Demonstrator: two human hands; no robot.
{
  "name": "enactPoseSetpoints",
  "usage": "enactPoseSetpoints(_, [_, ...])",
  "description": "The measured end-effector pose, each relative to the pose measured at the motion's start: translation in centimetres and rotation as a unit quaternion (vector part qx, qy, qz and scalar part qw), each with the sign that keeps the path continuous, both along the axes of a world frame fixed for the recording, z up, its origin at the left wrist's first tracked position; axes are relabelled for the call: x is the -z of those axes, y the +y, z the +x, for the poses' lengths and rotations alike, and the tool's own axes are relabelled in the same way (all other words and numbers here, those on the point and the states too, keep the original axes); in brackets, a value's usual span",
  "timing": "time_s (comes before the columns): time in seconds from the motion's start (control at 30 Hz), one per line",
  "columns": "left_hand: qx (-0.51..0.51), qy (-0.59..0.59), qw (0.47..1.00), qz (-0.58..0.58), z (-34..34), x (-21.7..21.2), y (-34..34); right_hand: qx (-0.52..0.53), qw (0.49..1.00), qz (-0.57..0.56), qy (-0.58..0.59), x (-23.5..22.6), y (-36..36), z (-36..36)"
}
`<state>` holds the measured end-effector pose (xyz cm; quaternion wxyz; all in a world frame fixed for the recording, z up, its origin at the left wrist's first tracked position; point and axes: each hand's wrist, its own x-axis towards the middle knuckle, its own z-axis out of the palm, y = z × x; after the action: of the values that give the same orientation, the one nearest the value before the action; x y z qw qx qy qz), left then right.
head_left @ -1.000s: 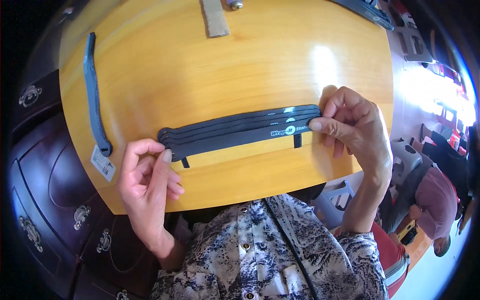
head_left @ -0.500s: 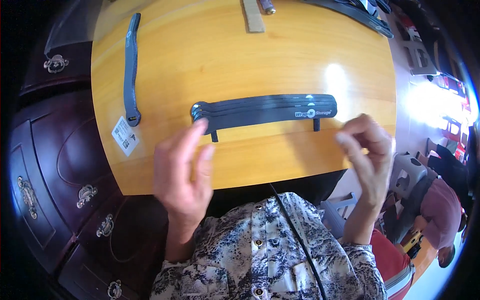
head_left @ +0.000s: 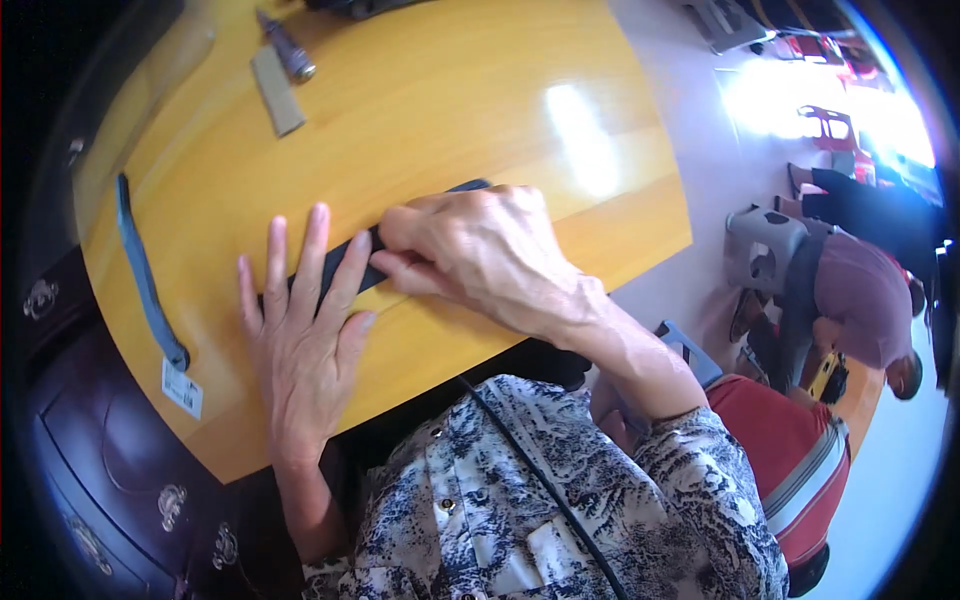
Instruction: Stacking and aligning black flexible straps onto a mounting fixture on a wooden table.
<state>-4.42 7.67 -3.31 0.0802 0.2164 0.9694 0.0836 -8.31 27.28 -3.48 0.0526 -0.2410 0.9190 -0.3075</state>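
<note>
A stack of black straps (head_left: 372, 276) lies slantwise on the wooden table, mostly hidden by my hands. My left hand (head_left: 305, 330) is laid flat across its left part with the fingers spread. Closed, my right hand (head_left: 475, 245) grips the stack near the middle, thumb on the near side and curled fingers over the top. Only a short piece of the far end shows beyond the knuckles. Off to the left, a separate dark strap (head_left: 147, 275) lies by itself, its lower end touching a white printed label (head_left: 182, 391).
At the table's back are a flat tan strip (head_left: 276, 92), a slim purplish tool (head_left: 288, 48) and dark items (head_left: 365, 6). Dark wooden drawers (head_left: 110, 470) stand left. Beyond the right edge are a grey plastic stool (head_left: 765, 245), a red bag (head_left: 770, 440) and people.
Both hands, formerly apart beside the stack, now rest on it. My right hand has moved left and closed; the left has flattened. The view has turned, so the table appears tilted.
</note>
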Motion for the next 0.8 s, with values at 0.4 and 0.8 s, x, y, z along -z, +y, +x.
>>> enactPoseSetpoints(0.4, [-0.047,0.044,0.997,0.049,-0.1,0.3,-0.6,-0.07,0.996,0.02,0.056,0.3,-3.3,-0.2])
enactPoseSetpoints(0.8, [-0.067,0.02,0.997,0.034,0.2,-0.2,-1.5,0.135,0.987,0.081,0.021,-0.6,1.5,-0.5])
